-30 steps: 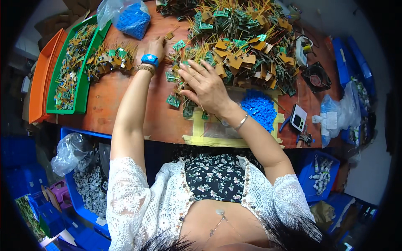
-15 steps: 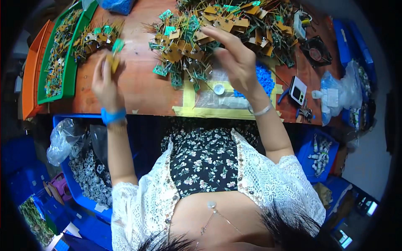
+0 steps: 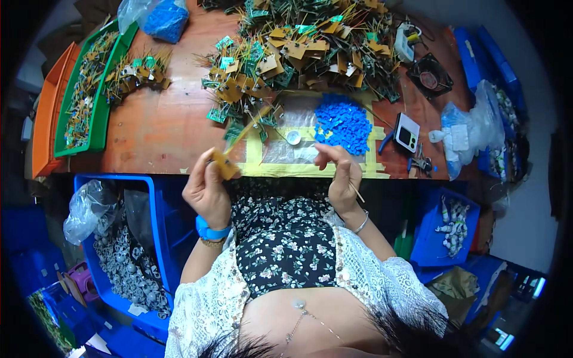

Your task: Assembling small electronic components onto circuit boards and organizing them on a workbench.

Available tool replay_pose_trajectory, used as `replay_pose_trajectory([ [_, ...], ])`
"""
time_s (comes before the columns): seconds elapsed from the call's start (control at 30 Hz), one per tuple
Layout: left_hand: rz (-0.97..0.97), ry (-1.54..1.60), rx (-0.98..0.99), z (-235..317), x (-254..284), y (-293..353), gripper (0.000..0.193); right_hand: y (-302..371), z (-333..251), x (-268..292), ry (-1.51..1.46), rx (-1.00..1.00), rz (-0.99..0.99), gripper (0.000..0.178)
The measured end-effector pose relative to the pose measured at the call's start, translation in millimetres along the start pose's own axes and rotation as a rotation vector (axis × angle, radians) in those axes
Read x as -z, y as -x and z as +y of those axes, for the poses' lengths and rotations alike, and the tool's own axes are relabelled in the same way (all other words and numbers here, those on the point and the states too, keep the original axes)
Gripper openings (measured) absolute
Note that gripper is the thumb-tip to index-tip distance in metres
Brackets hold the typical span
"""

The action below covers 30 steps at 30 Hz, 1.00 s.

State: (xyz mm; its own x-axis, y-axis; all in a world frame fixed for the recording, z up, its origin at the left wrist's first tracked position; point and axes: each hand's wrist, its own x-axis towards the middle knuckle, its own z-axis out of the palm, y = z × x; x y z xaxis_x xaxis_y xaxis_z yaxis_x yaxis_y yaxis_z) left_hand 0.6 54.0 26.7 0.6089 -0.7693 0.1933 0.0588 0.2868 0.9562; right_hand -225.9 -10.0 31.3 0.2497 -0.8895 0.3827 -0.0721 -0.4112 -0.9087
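My left hand (image 3: 209, 191) is closed on a brown circuit board (image 3: 224, 165) just over the table's near edge. Yellow wires run up from the board to a small green board (image 3: 234, 134), blurred by motion. To its right, my right hand (image 3: 343, 182) has its fingers pinched together, and a thin pale stick (image 3: 356, 191) pokes out from it below the fingers. Just beyond that hand lies a heap of small blue pieces (image 3: 344, 123) on a yellow-taped sheet (image 3: 253, 152). A small round white dish (image 3: 293, 138) sits beside the heap.
A large pile of wired boards (image 3: 316, 51) fills the far middle. At left, a green bin (image 3: 98, 128) of boards adjoins an orange tray (image 3: 51, 119), with a smaller board pile (image 3: 137, 74) alongside. At right are a fan (image 3: 430, 76), a white device (image 3: 406, 132), pliers (image 3: 422, 162) and a plastic bag (image 3: 471, 137).
My left hand has come right and nearer from the small pile with the board. My right hand has drawn back from over the large pile to the near edge, its fingers now pinched.
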Motion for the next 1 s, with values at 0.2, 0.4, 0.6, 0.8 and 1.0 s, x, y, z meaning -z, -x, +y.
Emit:
replay_pose_trajectory([
  [0.2,-0.279,0.080,0.218,-47.4,-54.3,-16.0,0.023,4.7,8.9,10.3,-0.097,-0.034,0.167,0.052],
  [0.4,-0.271,0.034,0.073,-71.7,-61.2,-43.4,0.021,5.5,16.8,14.6,-0.005,-0.031,0.147,0.054],
  [0.6,-0.213,-0.036,0.031,-56.3,-48.2,-34.5,0.027,-11.8,20.9,6.9,-0.004,-0.081,0.023,0.055],
  [0.8,-0.084,-0.198,0.029,-39.8,-37.7,-9.3,0.025,-15.6,35.9,2.2,-0.041,-0.254,0.000,0.049],
  [1.0,-0.067,-0.255,0.022,-45.6,-31.8,-6.1,0.025,-18.8,42.5,-0.8,0.099,-0.193,-0.080,0.050],
])
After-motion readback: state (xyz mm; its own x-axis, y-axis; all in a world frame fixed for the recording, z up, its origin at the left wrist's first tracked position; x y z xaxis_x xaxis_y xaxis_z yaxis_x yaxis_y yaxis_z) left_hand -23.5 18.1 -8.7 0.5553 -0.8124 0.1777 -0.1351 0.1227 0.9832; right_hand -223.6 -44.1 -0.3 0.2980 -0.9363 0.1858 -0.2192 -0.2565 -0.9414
